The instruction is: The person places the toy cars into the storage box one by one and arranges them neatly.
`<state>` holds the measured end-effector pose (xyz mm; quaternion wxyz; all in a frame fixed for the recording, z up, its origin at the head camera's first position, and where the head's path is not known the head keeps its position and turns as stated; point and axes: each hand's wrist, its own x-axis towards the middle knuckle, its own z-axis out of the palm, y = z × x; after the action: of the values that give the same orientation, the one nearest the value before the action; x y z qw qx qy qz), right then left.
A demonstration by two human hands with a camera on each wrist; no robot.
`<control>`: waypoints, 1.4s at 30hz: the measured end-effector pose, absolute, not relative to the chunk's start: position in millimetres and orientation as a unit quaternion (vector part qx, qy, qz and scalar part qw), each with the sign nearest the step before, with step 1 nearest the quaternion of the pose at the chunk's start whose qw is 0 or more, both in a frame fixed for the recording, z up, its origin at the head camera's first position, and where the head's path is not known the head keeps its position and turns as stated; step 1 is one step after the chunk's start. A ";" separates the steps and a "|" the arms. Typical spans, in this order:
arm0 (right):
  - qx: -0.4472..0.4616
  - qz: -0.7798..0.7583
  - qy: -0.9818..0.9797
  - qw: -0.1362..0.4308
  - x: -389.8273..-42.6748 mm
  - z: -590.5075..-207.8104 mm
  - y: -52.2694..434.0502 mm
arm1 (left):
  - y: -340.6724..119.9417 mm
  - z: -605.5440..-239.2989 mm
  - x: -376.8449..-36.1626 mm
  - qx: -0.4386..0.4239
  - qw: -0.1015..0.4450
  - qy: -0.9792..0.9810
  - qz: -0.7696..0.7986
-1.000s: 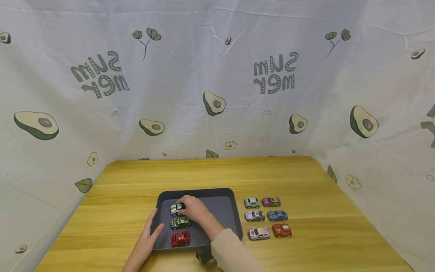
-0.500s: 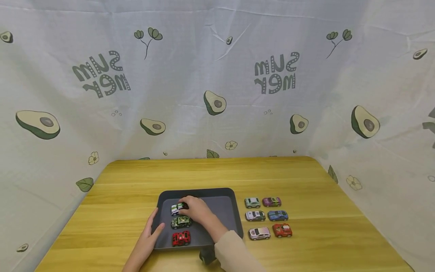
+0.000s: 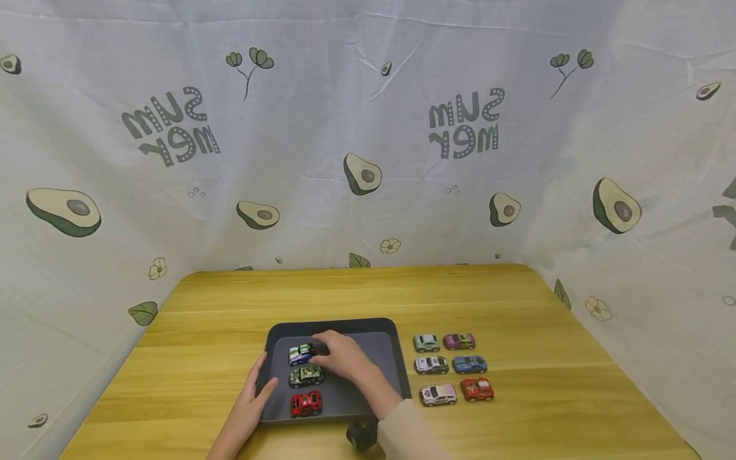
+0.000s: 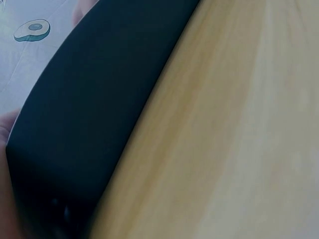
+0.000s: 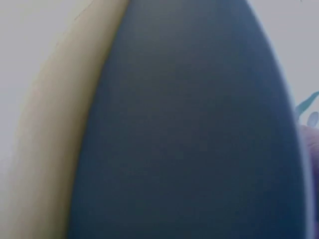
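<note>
- Right hand (image 3: 344,355) sits inside the dark tray (image 3: 382,332), fingers curled beside the white-and-green toy car (image 3: 301,352); whether it grips it cannot be told.
- Left hand (image 3: 251,399) lies flat-fingered against the tray's left rim.
- Six more cars (image 3: 450,369) stand on the tabletop (image 3: 230,306).

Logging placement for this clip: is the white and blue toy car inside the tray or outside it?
Inside. The white and blue toy car sits on the floor of the dark tray, at the back of a column of three, with the right hand at its rear end.
</note>
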<state>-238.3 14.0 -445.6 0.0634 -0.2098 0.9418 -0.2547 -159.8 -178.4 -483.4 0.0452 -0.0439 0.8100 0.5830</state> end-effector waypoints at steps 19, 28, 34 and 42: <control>-0.220 -0.285 0.933 -0.009 -209.2 -429.7 54.3 | -178.6 -485.6 -159.1 -0.039 0.040 0.812 0.581; -0.208 -0.303 0.927 -0.075 -198.2 -429.1 82.5 | -177.3 -485.4 -158.9 -0.042 0.038 0.814 0.578; -0.182 -0.324 0.920 -0.120 -191.0 -428.4 105.1 | -177.3 -487.3 -158.7 -0.040 0.034 0.813 0.579; -0.138 -0.329 0.918 -0.175 -178.3 -429.6 143.2 | -177.8 -489.4 -160.1 -0.043 0.035 0.820 0.569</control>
<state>-178.3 143.2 -429.6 -0.1753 -0.1379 0.9176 -0.3289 -160.1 -177.8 -489.4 0.0353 -0.0431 0.8204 0.5691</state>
